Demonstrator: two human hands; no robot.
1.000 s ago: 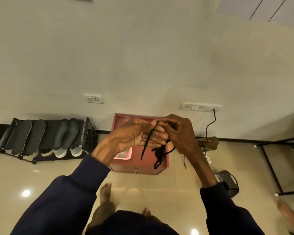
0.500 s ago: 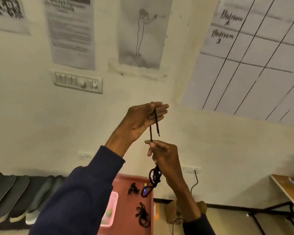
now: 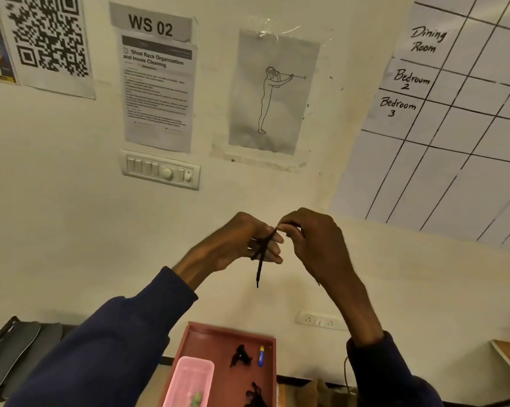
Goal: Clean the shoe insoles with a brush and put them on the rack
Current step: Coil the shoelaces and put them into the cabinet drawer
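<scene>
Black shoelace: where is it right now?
Head view, centre: the black shoelace is draped across the left hand, its top pinched by the right hand, loose end hanging above the red tray.

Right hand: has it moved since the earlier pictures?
Yes. The right hand, pinching the shoelace, rose away from the lower wall socket, up to the left hand.

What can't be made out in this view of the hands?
Head view:
- Thin black shoelace: its far end, behind the right hand; left hand's grip, hidden by its fingers.
- Dark flat insoles: cut off by left edge, sleeve.
- Pink plastic tub: contents blurred, cropped at bottom.
</scene>
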